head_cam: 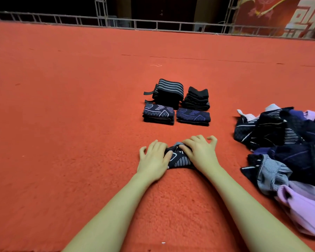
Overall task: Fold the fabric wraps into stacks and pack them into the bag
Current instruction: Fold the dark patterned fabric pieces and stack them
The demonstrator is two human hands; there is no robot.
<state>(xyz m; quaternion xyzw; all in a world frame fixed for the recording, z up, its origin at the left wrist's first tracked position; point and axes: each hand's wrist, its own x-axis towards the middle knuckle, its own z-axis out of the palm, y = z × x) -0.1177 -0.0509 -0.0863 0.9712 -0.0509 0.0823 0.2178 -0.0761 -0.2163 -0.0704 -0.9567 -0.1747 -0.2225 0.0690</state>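
Observation:
A dark patterned fabric wrap (179,159) lies on the red carpet right in front of me. My left hand (154,159) presses on its left end and my right hand (201,151) on its right end, fingers curled over the cloth. Beyond them stand several folded stacks: a black striped stack (168,92), a plain black stack (196,98), and two navy patterned stacks (158,114) (193,116). A loose pile of unfolded wraps (287,148), dark, grey and lilac, lies at the right. No bag is in view.
The red carpet (62,124) stretches wide to the left and ahead. A metal truss railing (153,24) runs along its far edge, with a red banner (280,15) at the back right.

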